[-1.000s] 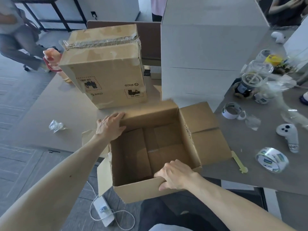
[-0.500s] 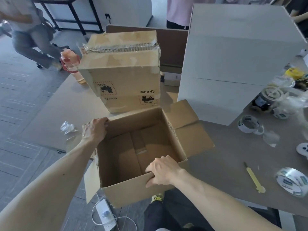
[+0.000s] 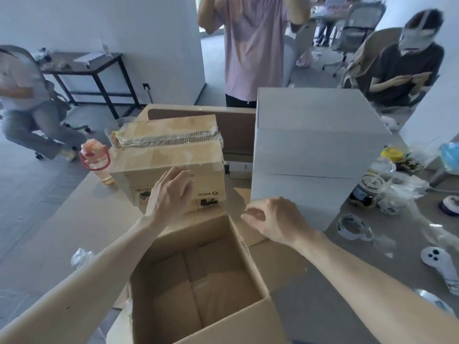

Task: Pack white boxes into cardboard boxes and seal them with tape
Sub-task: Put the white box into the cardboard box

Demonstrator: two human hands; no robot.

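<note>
Table (image 3: 310, 306): carries everything listed; all positions are given relative to the open cardboard box (image 3: 159, 289).

Stack of white boxes (image 3: 310, 155): set beyond the open cardboard box, to its far right, standing on the table. Seam lines are seen across the front face. None of them are packed yet.

Open cardboard box: placed at the near table edge, top flaps folded outward, only the bare bottom flaps seen inside. Its right flap is laid flat on the table toward the stack.

Sealed cardboard box (image 3: 173, 155): set directly beyond the open cardboard box, slightly left. The top seam is covered with crinkled clear tape. The PICO print on the front is seen upside down.

Left hand (image 3: 171, 194): raised above the far edge of the open cardboard box, fingers spread wide and straight, nothing held. It is seen against the sealed box's front; contact cannot be confirmed.

Right hand (image 3: 275, 219): held just past the far right corner of the open cardboard box, in front of the stack's base. Fingers are loosely curled, nothing gripped.

Water bottle (image 3: 95, 157), red handle: set far left of the open cardboard box, beside the sealed box.

White controller (image 3: 439, 266): laid well right of the open cardboard box.

Tape roll (image 3: 351, 225): laid right of the open cardboard box, near the stack's base.

Crumpled plastic (image 3: 79, 256): left of the open cardboard box, partly hidden by the left forearm.
</note>
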